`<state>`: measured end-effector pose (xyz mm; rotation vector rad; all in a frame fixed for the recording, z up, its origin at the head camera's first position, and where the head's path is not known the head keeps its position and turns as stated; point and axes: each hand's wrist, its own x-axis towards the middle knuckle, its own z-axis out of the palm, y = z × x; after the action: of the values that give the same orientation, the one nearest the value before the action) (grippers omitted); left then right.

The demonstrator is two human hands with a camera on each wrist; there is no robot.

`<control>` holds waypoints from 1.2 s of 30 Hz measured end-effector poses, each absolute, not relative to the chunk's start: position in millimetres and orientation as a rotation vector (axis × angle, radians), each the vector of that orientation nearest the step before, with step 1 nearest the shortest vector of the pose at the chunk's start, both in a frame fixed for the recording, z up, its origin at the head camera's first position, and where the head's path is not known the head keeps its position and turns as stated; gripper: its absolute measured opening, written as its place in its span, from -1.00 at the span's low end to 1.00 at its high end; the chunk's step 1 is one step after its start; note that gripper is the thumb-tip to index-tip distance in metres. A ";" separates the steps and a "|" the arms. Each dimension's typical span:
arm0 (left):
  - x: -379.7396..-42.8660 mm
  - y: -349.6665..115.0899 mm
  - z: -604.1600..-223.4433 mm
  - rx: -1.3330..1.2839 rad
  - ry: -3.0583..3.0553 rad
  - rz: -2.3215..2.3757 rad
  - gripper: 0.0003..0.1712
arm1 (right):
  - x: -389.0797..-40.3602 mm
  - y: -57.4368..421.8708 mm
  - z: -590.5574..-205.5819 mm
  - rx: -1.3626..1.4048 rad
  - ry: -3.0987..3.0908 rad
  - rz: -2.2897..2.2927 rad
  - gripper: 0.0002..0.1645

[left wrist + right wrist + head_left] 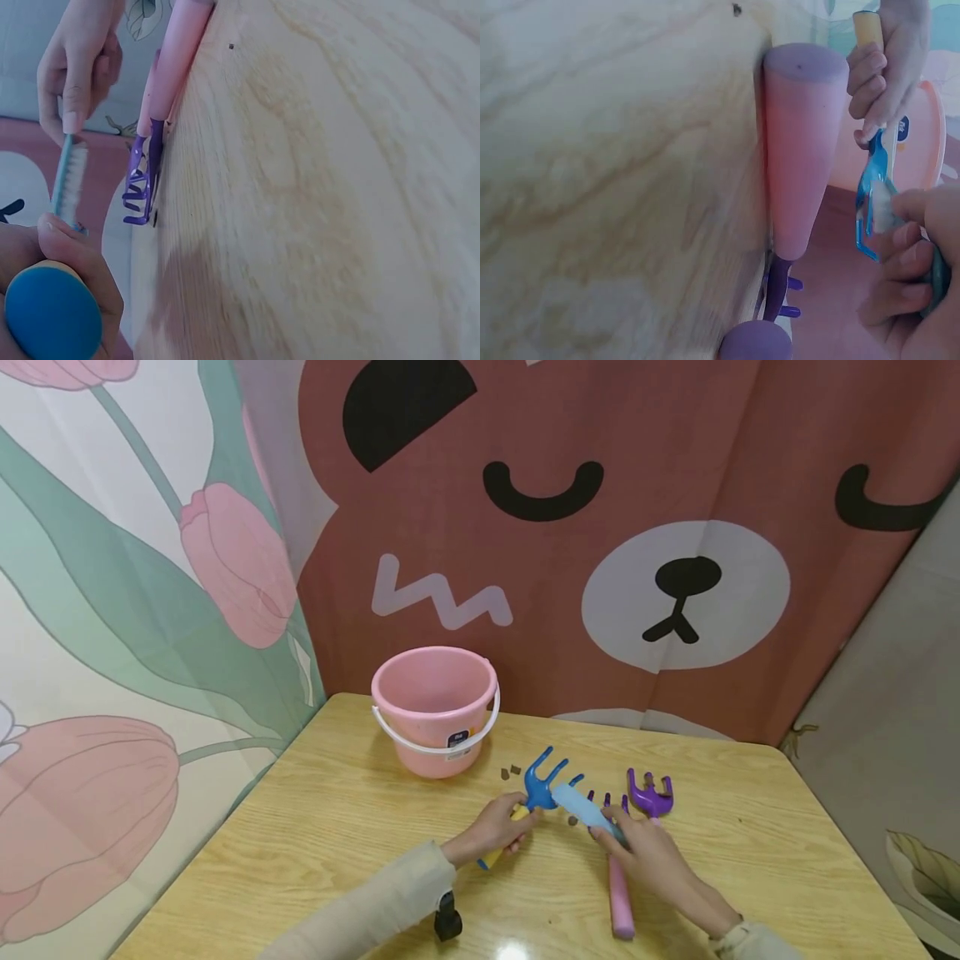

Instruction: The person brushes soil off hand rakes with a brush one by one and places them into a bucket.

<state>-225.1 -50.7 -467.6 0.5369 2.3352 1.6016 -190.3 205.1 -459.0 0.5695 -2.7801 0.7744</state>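
Observation:
My left hand (495, 825) grips the yellow handle of a small hand rake with blue tines (538, 789); the handle's round blue end shows in the left wrist view. In my right hand (651, 856) is a light blue brush (581, 808), held between thumb and fingers. White bristles (73, 180) show along one side of it. The right wrist view has the bristles against the blue rake head (873, 180). Below my right hand lies a rake with a pink handle (620, 902) and purple tines. Another purple rake (651, 799) lies beyond, its handle partly hidden by the hand.
A pink bucket (416, 732) with a white handle stands at the back left of the wooden table (337, 827). Small brown bits (515, 769) lie near it and by the brush. Printed cloth (540, 577) hangs right behind the table.

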 end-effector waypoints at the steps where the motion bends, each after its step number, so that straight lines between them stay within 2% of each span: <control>1: -224.9 -50.7 -467.3 0.543 2.333 1.602 -0.89 | -190.0 204.6 -459.4 0.594 -2.786 0.775 -0.58; 4: -223.9 -51.9 -466.6 0.549 2.331 1.601 -0.88 | -189.3 204.7 -460.3 0.599 -2.793 0.735 -0.57; 11: -221.8 -56.9 -464.5 0.513 2.317 1.613 -0.88 | -191.1 209.4 -460.2 0.534 -2.740 0.578 -0.68; 20: -224.6 -61.5 -464.4 0.515 2.315 1.619 -0.86 | -192.5 215.4 -460.2 0.465 -2.770 0.584 -0.65; 31: -222.6 -59.5 -467.1 0.525 2.290 1.600 -0.86 | -193.6 206.3 -457.6 0.588 -2.800 0.676 -0.59; 36: -224.0 -60.8 -465.8 0.528 2.262 1.621 -0.85 | -194.5 208.8 -456.8 0.531 -2.815 0.605 -0.62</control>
<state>-224.0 -60.8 -465.8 0.5281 2.2618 1.6207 -194.5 208.8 -456.8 0.5309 -2.8154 0.6052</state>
